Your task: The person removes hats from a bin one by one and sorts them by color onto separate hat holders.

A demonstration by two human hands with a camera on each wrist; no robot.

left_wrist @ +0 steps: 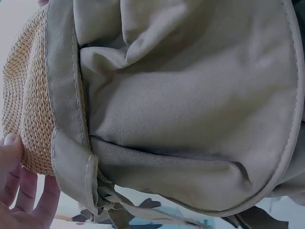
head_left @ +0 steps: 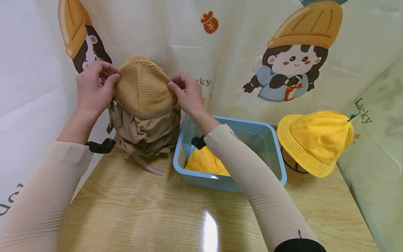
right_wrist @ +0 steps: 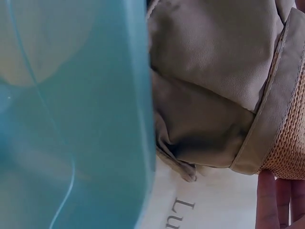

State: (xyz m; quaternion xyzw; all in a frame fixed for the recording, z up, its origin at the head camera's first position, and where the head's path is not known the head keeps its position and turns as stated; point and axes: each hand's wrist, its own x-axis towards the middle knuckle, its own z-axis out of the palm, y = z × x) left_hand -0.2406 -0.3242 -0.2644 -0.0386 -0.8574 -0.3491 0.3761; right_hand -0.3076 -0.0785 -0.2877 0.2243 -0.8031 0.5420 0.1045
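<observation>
A sun hat [head_left: 143, 87] with a tan knitted crown and a loose brown cloth brim [head_left: 145, 131] stands upright at the back left. My left hand [head_left: 97, 87] pinches the left side of the crown, thumb in front. On the opposite side, my right hand [head_left: 189, 92] pinches the crown's edge between thumb and fingers. Close up in the left wrist view, the thumb [left_wrist: 10, 148] presses the knit beside a cloth band and a hanging tie strap. The right wrist view shows fingers [right_wrist: 268, 198] against the knit. What holds the hat up underneath is hidden.
A blue plastic bin [head_left: 228, 183] stands right of the sun hat, under my right forearm, with yellow cloth [head_left: 203, 161] inside. Farther right, a yellow bucket hat [head_left: 318, 140] sits on a dark wire stand [head_left: 291, 162]. A printed curtain [head_left: 233, 63] hangs behind the wooden table [head_left: 151, 210].
</observation>
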